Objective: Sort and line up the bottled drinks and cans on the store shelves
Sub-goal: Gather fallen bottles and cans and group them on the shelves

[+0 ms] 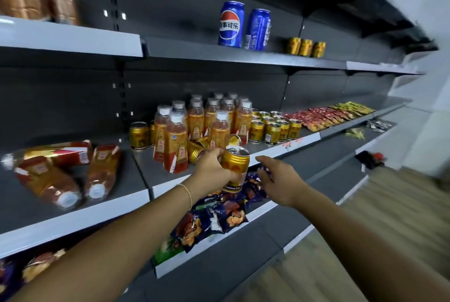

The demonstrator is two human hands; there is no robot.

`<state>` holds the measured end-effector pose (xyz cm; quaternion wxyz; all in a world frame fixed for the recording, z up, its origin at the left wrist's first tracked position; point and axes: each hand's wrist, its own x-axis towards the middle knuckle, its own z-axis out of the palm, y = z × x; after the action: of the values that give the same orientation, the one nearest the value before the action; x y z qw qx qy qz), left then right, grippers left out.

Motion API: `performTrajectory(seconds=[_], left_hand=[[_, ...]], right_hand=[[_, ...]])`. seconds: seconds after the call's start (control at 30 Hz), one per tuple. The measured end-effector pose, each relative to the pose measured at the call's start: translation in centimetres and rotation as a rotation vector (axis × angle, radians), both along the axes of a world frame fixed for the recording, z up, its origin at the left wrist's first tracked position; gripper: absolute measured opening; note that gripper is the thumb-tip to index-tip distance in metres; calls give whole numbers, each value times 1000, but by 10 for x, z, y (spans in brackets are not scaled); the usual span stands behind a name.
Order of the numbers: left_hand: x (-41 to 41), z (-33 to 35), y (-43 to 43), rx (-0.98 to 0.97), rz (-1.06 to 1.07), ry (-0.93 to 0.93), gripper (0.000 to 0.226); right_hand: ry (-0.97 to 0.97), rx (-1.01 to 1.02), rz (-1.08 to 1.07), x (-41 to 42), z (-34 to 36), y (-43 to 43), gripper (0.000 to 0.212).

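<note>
A person's two bare arms reach towards dark store shelves. The left hand (211, 167) grips one gold can (236, 167), fingers and thumb wrapped round its body. The can is upright, top open, held in the air just in front of the edge of the middle shelf (131, 177). The right hand (280, 180) hovers just beside the can, its fingers (265, 161) loosely apart and holding nothing. A thin bracelet (187, 192) circles the left wrist.

On the middle shelf behind the hands stand about a dozen orange drink bottles (219, 116) with white caps; the back ones are too crowded to count exactly. In front of them at least two gold cans lie tipped over (194, 152). One more gold can (138, 135) stands alone to their left. To their right stands a cluster of at least eight gold cans (272, 129). Further left, at least two bottles lie on their sides (48, 180), blurred. Far right, red and yellow snack packets (326, 116) lie in rows.

The upper shelf holds two tall blue cola cans (230, 24), side by side, and three small gold cans (306, 47) in a row to their right. The lower shelf, under the hands, carries a heap of blue snack bags (219, 211).
</note>
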<state>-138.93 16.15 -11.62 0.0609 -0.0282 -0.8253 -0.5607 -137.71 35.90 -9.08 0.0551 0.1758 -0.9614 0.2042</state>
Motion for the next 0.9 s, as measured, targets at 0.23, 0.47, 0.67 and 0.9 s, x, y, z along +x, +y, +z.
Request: performTrajectory(seconds=[0.23,0.47,0.67,0.9], left_hand=[[-89,-1,27,-23,-48,3,54],[-155,-3,51,12,-109,21,48],[-199,-7,71,-73,-104,31,52],[-248,-19,105,-7,45,-13,47]], right_hand=[[-11,-124,-34,-89,9,19,44],[-30,-244,-21,-162,14,30,43],[-32,-263,77,-214,13,39,45],[-2,-109,234,-276,19,55,42]])
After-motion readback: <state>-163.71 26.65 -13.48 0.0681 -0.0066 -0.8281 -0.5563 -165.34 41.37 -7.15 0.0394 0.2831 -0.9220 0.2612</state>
